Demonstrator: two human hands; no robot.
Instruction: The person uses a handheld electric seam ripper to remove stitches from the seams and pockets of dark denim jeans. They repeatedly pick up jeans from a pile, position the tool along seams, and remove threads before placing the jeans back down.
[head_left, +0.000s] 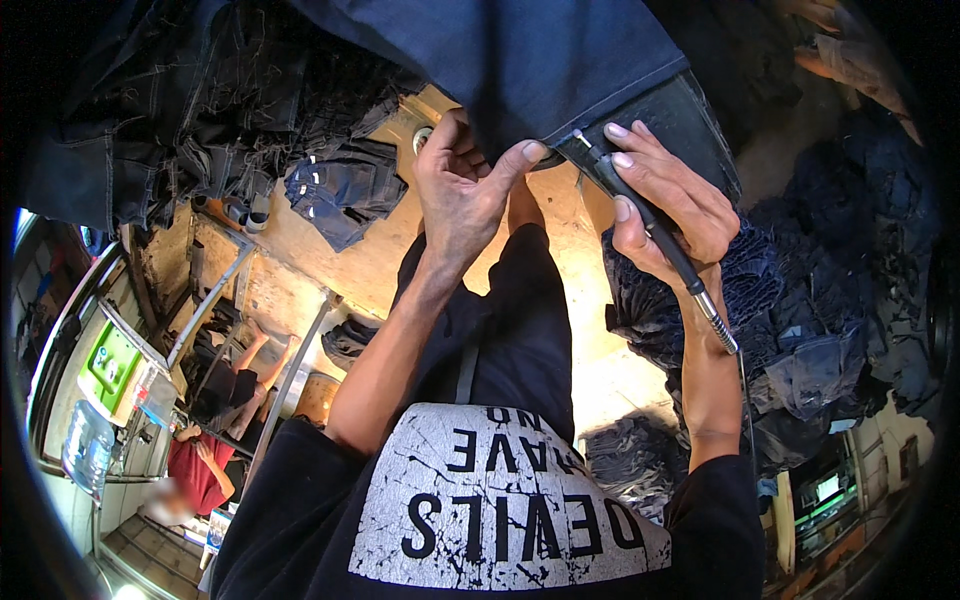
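In my right hand (pixel 665 200) is a pen-shaped rotary tool (pixel 662 238) with a black grip. A metal spring sleeve covers its cord end, and its thin, pale tip points up and left. That tip is right by the hem of a dark blue denim garment (pixel 590 50) stretched out ahead of me. My left hand (pixel 465 175) pinches the garment's near edge, thumb on top and fingers curled beneath. Whether the tip touches the cloth I cannot tell. Under the hem shows a dark, flat panel (pixel 680 125).
Dark denim pieces (pixel 210 110) heap up at the far left. More folded denim (pixel 780 280) is piled at the right. To the lower left are a person in a red shirt (pixel 205 470), a clear water jug (pixel 88 447) and a green tray (pixel 110 357). Metal posts (pixel 295 370) stand there too.
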